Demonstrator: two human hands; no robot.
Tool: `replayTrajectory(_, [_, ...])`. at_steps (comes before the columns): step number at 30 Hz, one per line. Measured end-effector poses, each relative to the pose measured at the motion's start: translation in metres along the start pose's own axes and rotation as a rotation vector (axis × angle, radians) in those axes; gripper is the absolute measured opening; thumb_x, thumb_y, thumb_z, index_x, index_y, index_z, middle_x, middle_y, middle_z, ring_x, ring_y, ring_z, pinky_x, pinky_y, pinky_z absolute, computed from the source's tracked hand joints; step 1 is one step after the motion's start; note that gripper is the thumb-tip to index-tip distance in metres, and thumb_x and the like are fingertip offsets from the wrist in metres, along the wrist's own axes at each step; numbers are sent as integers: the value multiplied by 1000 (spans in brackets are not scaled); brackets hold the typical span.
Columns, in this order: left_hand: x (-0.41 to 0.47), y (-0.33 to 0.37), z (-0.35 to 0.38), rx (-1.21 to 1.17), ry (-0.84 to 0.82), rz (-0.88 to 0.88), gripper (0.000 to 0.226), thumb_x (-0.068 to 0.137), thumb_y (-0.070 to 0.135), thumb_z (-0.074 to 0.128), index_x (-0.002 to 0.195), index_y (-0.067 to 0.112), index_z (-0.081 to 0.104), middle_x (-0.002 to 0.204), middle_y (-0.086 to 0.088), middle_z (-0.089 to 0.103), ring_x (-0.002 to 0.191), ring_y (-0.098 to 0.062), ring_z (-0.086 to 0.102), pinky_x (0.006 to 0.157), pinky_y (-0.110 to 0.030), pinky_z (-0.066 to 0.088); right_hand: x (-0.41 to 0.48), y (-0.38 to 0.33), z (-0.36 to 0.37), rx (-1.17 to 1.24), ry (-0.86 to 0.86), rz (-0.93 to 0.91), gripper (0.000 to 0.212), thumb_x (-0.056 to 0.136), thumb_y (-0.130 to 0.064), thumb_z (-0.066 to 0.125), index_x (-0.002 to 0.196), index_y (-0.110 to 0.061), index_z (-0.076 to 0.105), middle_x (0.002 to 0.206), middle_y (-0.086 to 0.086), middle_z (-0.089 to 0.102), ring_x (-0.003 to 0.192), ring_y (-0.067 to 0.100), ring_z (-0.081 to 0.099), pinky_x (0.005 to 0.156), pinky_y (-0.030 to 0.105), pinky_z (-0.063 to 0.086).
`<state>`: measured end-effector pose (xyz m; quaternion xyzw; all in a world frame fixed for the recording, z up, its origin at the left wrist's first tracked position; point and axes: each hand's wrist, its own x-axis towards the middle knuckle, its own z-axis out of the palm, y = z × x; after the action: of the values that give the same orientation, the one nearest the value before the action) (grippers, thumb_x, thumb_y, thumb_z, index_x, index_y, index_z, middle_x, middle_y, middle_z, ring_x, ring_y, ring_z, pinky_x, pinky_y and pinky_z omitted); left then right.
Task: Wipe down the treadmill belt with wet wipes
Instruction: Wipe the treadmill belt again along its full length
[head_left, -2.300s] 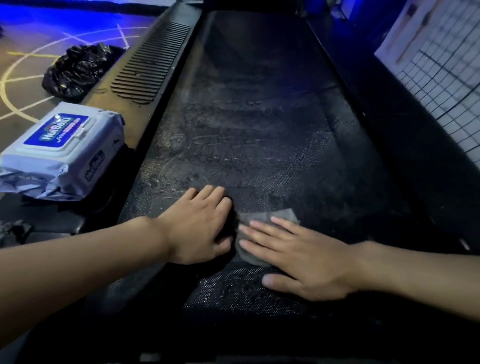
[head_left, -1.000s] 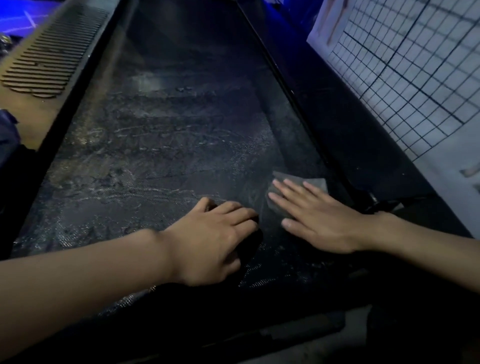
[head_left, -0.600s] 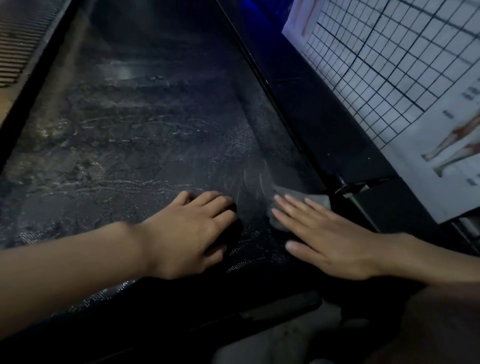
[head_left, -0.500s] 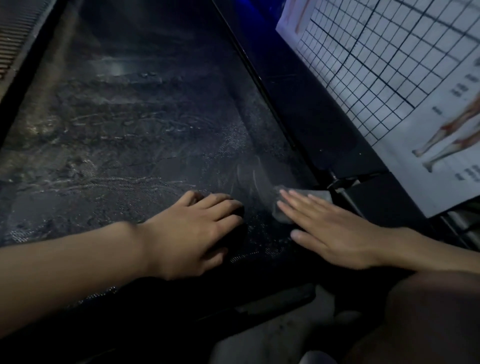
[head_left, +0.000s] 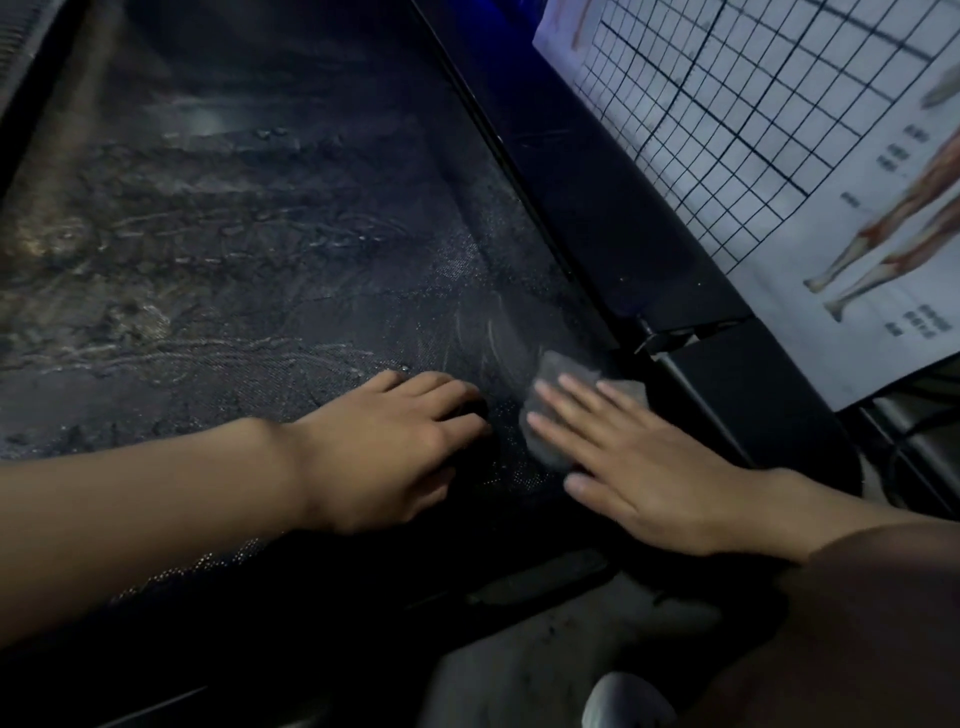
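Observation:
The black treadmill belt (head_left: 270, 249) fills the left and middle of the head view, streaked with wet smears and grime. A grey, dirty wet wipe (head_left: 558, 379) lies flat on the belt's near right corner, close to the right side rail. My right hand (head_left: 639, 467) presses on it with straight, spread fingers that cover most of it. My left hand (head_left: 395, 447) rests palm down on the belt just left of the wipe, fingertips slightly bent, holding nothing.
The black right side rail (head_left: 597, 218) runs along the belt. Beyond it leans a white gridded poster with leg drawings (head_left: 769, 130). Grey floor (head_left: 519, 665) and a light shoe tip (head_left: 623, 701) lie below the belt's near end.
My right hand has slid the wipe from the belt's near middle rightward to the right rail. The left hand followed to the right, and the view swung right, losing the wipes pack.

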<state>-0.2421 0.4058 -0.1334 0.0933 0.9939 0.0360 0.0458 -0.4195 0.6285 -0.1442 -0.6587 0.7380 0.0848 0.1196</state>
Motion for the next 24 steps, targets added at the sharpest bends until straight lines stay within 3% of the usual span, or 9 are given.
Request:
replayTrajectory(3, [-8, -6, 2, 8, -5, -58, 54, 85, 47, 34, 134, 27, 46, 139, -3, 45, 125, -24, 46, 98, -40, 47, -2, 0, -1, -37, -38, -181, 59, 105, -53, 10, 158, -30, -2, 165, -4, -15, 150, 13, -19, 122, 39, -7])
replayTrajectory(7, [-18, -7, 2, 31, 7, -123, 55, 84, 49, 30, 132, 26, 44, 137, -1, 43, 124, -23, 44, 98, -39, 45, 33, -17, -8, 64, 62, 54, 61, 99, -55, 2, 155, -31, -5, 164, -6, -15, 148, 10, -23, 122, 42, -3])
replayTrajectory(11, [-28, -10, 2, 74, 15, -208, 49, 74, 40, 30, 112, 17, 50, 121, -5, 51, 109, -27, 52, 87, -39, 48, 38, -49, 1, -81, 68, -369, 55, 105, -46, 20, 157, -28, 18, 165, 3, 10, 153, 21, 1, 122, 40, 2])
replayTrajectory(12, [-32, -13, 2, 83, 25, -220, 46, 73, 38, 31, 108, 16, 51, 115, -6, 52, 104, -28, 53, 83, -40, 50, 44, -48, -1, -97, 87, -386, 55, 106, -46, 18, 157, -27, 20, 165, 4, 11, 153, 21, 3, 122, 41, 5])
replayTrajectory(15, [-50, -21, 3, 108, 56, -253, 40, 71, 37, 36, 102, 16, 51, 103, -5, 51, 93, -28, 52, 76, -41, 52, 64, -50, -11, 10, 116, -168, 65, 101, -54, -1, 159, -26, 10, 166, 2, -1, 153, 19, -8, 122, 44, 6])
replayTrajectory(16, [-54, -23, 4, 113, 66, -263, 37, 72, 37, 38, 101, 16, 50, 101, -5, 50, 91, -27, 52, 75, -41, 52, 66, -54, -11, -13, 106, -194, 63, 101, -54, 1, 159, -27, 8, 166, 2, -3, 152, 19, -11, 122, 44, 4])
replayTrajectory(20, [-70, -25, 6, 110, 29, -281, 41, 76, 37, 35, 107, 17, 52, 107, -4, 50, 97, -27, 50, 82, -41, 49, 73, -73, -11, -144, 68, -552, 54, 106, -44, 22, 157, -27, 22, 165, 4, 11, 153, 21, 1, 122, 42, 6])
replayTrajectory(24, [-78, -27, 8, 89, 22, -366, 60, 75, 37, 31, 125, 10, 48, 120, -7, 49, 107, -28, 50, 91, -41, 48, 96, -83, -19, -38, 119, -320, 56, 105, -45, 14, 157, -26, 18, 166, 1, 9, 153, 19, -4, 121, 44, 5])
